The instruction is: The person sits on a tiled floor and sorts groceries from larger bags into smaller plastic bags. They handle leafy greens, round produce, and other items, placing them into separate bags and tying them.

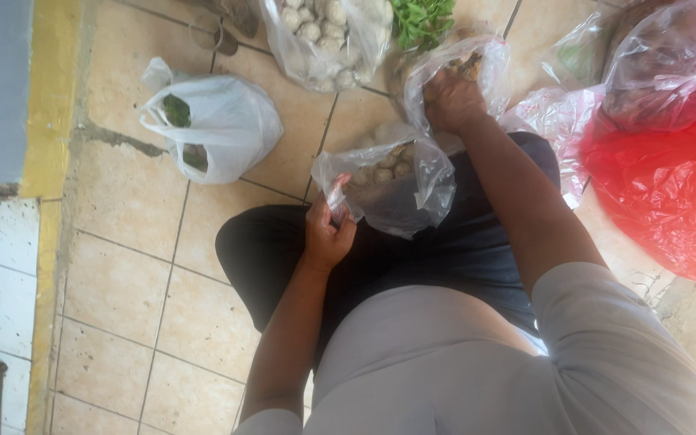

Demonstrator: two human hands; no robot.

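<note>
I sit on a tiled floor. My left hand (328,229) pinches the rim of a clear plastic bag (400,193) that rests on my lap and holds several pale round balls. My right hand (453,101) reaches forward into another clear bag (485,60) on the floor, fingers closed on a brownish lump; what it is I cannot tell.
A white plastic bag (219,121) with something green lies at the left. A large clear bag of pale balls (324,36) and green leaves (422,20) sit ahead. A red bag (670,193) and more clear bags (662,64) crowd the right. A tiled wall with a yellow edge (46,121) runs along the left.
</note>
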